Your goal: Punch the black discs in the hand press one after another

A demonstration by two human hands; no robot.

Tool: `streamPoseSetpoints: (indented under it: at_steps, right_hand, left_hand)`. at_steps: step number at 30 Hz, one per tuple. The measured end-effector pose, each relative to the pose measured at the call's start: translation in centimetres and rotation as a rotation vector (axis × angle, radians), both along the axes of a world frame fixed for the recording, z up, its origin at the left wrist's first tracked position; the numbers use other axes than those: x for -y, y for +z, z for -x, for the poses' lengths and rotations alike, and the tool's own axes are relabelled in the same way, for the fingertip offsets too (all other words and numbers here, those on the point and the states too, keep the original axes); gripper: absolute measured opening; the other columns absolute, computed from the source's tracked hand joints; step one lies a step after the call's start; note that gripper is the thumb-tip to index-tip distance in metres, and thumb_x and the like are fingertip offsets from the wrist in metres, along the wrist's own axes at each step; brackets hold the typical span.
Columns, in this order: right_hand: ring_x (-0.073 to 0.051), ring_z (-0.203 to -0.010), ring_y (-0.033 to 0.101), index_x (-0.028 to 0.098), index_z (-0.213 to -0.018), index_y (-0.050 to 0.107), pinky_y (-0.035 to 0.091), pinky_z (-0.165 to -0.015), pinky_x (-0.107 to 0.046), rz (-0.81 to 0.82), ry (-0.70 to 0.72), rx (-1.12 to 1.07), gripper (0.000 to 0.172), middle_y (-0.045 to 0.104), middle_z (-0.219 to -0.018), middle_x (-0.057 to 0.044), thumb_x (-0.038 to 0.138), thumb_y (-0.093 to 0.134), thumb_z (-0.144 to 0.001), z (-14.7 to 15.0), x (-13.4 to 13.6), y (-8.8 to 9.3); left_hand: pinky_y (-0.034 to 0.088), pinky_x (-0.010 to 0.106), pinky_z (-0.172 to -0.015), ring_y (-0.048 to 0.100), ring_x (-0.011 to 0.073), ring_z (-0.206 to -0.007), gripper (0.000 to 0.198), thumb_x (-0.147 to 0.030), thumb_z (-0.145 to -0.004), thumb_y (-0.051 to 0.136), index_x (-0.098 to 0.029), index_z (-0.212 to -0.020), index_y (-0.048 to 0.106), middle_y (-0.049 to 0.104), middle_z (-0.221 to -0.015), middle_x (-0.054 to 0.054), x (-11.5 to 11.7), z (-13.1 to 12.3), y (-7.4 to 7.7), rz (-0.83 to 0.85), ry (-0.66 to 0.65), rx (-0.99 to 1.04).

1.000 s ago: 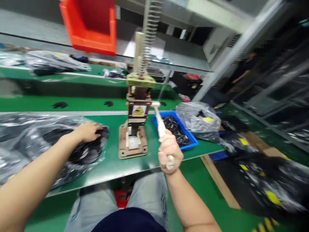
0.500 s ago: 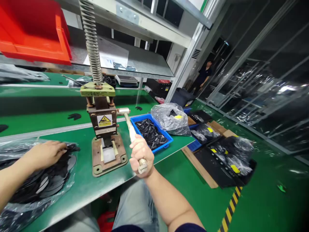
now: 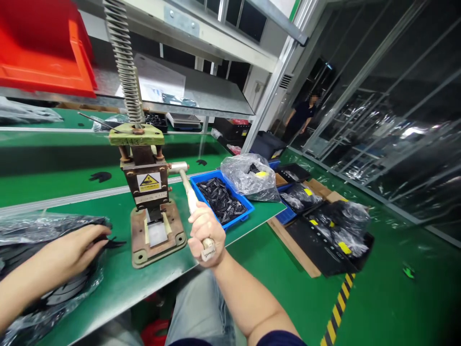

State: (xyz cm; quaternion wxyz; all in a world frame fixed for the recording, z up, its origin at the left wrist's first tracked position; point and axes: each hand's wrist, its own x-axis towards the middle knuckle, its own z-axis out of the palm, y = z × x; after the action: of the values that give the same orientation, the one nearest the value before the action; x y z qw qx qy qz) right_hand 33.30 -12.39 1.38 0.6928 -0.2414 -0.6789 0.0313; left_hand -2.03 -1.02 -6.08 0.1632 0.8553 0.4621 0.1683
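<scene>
Shifted since the earlier frame: left hand [image 3: 81,249], now edging nearer the press with a dark piece [image 3: 115,243]. Hand press [image 3: 147,185], eleven o'clock: standing upright, right hand [image 3: 207,235] gripping its lever [image 3: 190,191]. Clear bag [image 3: 54,222], press's eight o'clock: holding many flat pieces [image 3: 70,290], seemingly unworked. Blue tray [image 3: 238,220], press's three o'clock: holding small parts [image 3: 221,198], possibly finished. Dark piece, single: protruding from the left-hand pinch, not yet touching the press.

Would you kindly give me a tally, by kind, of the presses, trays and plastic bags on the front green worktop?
Lever press: 1
Blue tray: 1
Clear plastic bags: 2 (one at the left hand, one beside the tray)
Total: 4
</scene>
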Motion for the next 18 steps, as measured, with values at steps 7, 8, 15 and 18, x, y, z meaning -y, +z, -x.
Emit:
streamPoseSetpoints:
  at_steps: [7,8,15,18]
  right_hand:
    - [-0.019,-0.087,0.070,0.027,-0.076,0.053,0.053,-0.111,-0.054,-0.019,-0.006,0.003,0.018,0.059,-0.068,0.005,0.017,0.067,-0.073,0.1,-0.1,0.1]
    - [-0.019,-0.086,0.070,0.027,-0.076,0.053,0.054,-0.110,-0.054,-0.016,-0.011,0.005,0.017,0.059,-0.067,0.005,0.018,0.067,-0.074,0.1,0.0,0.1]
    - [-0.019,-0.087,0.072,0.027,-0.073,0.051,0.055,-0.111,-0.053,0.008,-0.044,0.023,0.017,0.059,-0.067,0.005,0.022,0.067,-0.077,0.1,0.2,0.2]
    - [-0.019,-0.091,0.073,0.026,-0.073,0.050,0.055,-0.111,-0.053,0.009,-0.070,0.034,0.017,0.060,-0.067,0.005,0.024,0.065,-0.081,0.1,0.3,0.1]
  left_hand:
    - [0.061,0.042,-0.087,0.073,0.0300,-0.094,0.024,-0.051,-0.090,0.055,-0.037,-0.095,0.074,0.076,-0.097,0.003,4.0,-3.9,-2.8,0.048,-0.133,0.060]
    - [0.060,0.042,-0.087,0.074,0.0301,-0.093,0.025,-0.051,-0.091,0.055,-0.035,-0.096,0.074,0.076,-0.097,0.005,4.3,-4.3,-3.1,0.032,-0.126,0.071]
    - [0.059,0.033,-0.077,0.073,0.0250,-0.084,0.031,-0.054,-0.096,0.055,-0.030,-0.105,0.072,0.074,-0.094,0.004,7.0,-5.7,-5.1,-0.012,-0.030,0.162]
    - [0.055,0.029,-0.063,0.067,0.0209,-0.068,0.036,-0.059,-0.097,0.053,-0.027,-0.102,0.070,0.067,-0.075,0.000,8.7,-6.8,-5.7,0.021,0.034,0.202]
